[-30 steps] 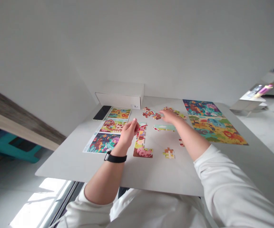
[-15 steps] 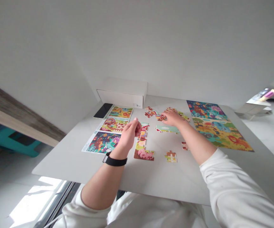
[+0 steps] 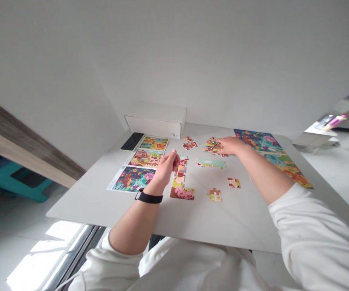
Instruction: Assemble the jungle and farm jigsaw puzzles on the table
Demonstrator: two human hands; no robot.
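The right hand's (image 3: 230,145) fingers (image 3: 222,142) lay stretched, palm down, on the pile of loose puzzle pieces (image 3: 210,146) at the far middle of the bench (image 3: 223,222). The left hand's (image 3: 166,166) fingers were bunched against the thumb beside the joined strip of pieces (image 3: 180,184); I could not tell whether they pinched one. The pieces looked light, thin and stiff, probably best nipped by an edge, and the finished puzzle (image 3: 286,165), picture sheet (image 3: 144,161) and white box (image 3: 156,120) stood clear.
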